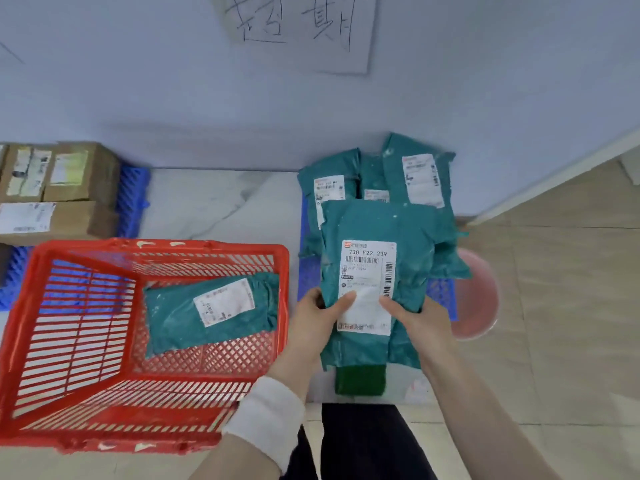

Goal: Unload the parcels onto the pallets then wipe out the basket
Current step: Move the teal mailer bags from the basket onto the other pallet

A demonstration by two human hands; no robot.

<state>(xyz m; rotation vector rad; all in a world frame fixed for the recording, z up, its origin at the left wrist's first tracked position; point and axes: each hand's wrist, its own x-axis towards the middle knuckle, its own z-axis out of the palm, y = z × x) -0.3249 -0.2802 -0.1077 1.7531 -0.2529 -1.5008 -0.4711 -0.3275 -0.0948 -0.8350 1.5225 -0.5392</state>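
**One parcel held over the pallet, one left in the basket**

The red basket [69,323] on my left holds a single teal parcel [173,317], flat, label up. Over the blue pallet [440,292] with its stacked parcels [419,157], my left hand [318,317] and right hand [419,320] grip the held parcel [408,237], which runs lengthwise away from me.

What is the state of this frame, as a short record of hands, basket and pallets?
hands: left hand, right hand both grip the held teal parcel, thumbs on its label
basket: red basket holds one last teal parcel
right pallet: blue, teal parcels piled on it
left pallet: blue, cardboard boxes on it
task stage: unloading unfinished
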